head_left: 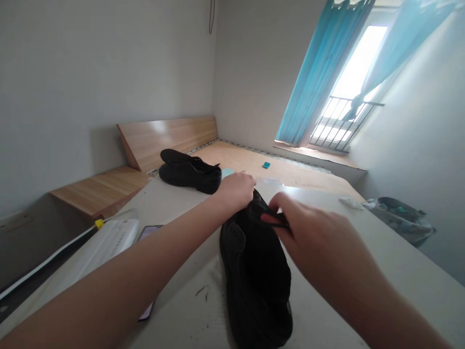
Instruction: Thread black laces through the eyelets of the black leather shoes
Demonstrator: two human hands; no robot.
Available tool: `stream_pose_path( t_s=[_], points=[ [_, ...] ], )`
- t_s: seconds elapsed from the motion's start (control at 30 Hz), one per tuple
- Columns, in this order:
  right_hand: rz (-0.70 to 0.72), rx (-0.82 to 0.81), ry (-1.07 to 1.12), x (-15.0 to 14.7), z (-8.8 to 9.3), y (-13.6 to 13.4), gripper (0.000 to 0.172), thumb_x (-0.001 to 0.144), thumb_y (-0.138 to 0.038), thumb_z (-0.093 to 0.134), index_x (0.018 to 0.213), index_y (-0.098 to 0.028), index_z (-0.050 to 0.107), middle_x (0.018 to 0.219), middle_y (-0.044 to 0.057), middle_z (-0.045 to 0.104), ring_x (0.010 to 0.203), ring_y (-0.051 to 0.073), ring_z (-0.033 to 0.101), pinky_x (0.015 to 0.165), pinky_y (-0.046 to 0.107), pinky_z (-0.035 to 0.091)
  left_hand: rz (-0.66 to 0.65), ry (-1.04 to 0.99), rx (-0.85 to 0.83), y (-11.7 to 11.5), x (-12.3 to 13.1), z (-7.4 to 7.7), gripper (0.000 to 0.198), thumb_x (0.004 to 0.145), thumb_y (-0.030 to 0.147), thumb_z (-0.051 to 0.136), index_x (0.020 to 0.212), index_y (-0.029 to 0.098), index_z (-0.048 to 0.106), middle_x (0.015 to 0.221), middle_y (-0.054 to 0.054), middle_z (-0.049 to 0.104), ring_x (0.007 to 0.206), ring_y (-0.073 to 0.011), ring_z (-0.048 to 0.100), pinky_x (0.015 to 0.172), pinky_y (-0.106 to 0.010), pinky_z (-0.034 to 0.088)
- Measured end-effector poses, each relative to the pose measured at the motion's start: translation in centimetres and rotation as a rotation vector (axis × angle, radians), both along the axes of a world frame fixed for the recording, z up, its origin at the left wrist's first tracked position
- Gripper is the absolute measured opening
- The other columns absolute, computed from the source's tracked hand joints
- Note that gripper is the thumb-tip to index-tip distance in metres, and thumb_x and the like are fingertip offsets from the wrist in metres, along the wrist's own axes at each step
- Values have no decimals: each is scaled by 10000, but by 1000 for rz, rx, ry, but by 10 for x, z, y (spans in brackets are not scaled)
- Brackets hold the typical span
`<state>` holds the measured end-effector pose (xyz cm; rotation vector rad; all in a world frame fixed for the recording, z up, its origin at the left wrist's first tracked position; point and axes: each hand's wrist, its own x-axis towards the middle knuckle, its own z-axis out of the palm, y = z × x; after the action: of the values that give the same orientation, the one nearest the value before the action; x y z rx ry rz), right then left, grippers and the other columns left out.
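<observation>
A black shoe (256,271) lies on the white table (363,252) right in front of me, its far end under my hands. My left hand (236,190) is closed on the shoe's far edge. My right hand (305,228) pinches a black strap or lace at the shoe's opening. A second black shoe (191,172) rests at the table's far left corner, away from both hands.
A phone (148,232) and a white ribbed object with a yellow-tipped cable (109,237) lie on the left of the table. Beyond are a bare wooden bed frame (254,167), a small teal item (266,165), a barred window with blue curtains (319,77), and a bin (403,218) on the right.
</observation>
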<state>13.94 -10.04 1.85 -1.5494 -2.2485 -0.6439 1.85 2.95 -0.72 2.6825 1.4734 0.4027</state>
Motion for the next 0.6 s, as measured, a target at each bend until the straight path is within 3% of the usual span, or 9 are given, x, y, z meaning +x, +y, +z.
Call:
stream_pose_path(
  t_s=[0.07,0.13,0.2,0.27,0.33,0.43,0.6],
  points=[
    [33,-168,-146,1,-12,0,168,684,-93,721,740,-187,595,659,13,649,589,220,638,502,306,429,-1,23,0,-1,-6,0,330,920,331,566,1204,164,553,1218,-97,573,1039,-230,593,871,-445,519],
    [129,-268,-181,7,-20,-3,276,612,-106,778,853,-176,661,834,57,700,747,257,677,623,351,519,-1,55,-19,-5,-16,3,357,922,335,562,1232,160,536,1259,-107,552,1091,-249,572,908,-479,496],
    [227,-257,-144,14,-23,-9,447,607,-154,793,1034,-184,662,1008,89,704,890,283,672,719,394,551,-22,105,-88,-15,-27,8,347,933,321,532,1238,155,544,1279,-115,558,1140,-259,554,948,-477,468],
    [286,-241,-95,18,-25,-16,498,635,-154,772,1110,-214,637,1096,76,697,971,287,654,762,414,556,-87,166,-203,-27,-37,16,323,932,294,489,1217,179,590,1253,-101,610,1145,-243,566,959,-392,460],
    [327,-279,-35,17,-28,-20,381,677,-150,738,1033,-257,653,1079,16,713,978,266,654,777,416,556,-146,216,-298,-39,-43,24,339,900,336,499,1207,249,613,1220,-53,649,1096,-231,603,906,-335,482],
    [370,-345,69,12,-30,-24,167,767,-162,666,870,-294,660,962,-75,736,887,208,673,781,389,546,-142,257,-339,-53,-47,31,383,887,377,471,1244,297,588,1234,-37,648,1092,-252,606,897,-368,479],
    [407,-40,87,27,-34,-47,155,920,-255,499,1018,-243,619,871,-1,715,821,189,650,685,309,519,8,280,-294,-58,-70,36,455,913,383,371,1325,266,521,1352,-92,561,1178,-296,549,967,-452,427]
  ],
)
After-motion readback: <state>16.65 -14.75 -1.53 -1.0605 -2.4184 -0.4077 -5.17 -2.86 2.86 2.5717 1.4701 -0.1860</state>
